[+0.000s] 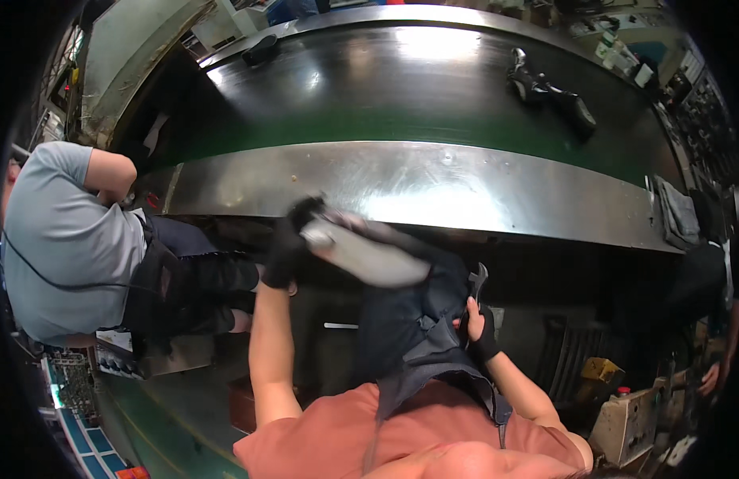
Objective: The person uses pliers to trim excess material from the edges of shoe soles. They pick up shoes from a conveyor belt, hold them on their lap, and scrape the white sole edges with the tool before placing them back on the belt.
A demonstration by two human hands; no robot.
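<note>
My left hand (288,243), in a black glove, grips the heel end of a shoe (365,251) with a light grey sole turned up. The shoe lies across my dark apron (421,319), just below the steel edge of the conveyor (433,184). My right hand (481,323), wearing a black wrist wrap, rests at my lap and holds a dark metal tool (475,283) that points up toward the shoe. The tool's working end is hard to make out.
A dark green conveyor belt (385,88) curves in front of me. Black shoes (549,92) lie on it at the far right, another dark shoe (260,49) at the far left. A person in a grey shirt (66,239) sits at my left. Machinery (625,419) stands at the lower right.
</note>
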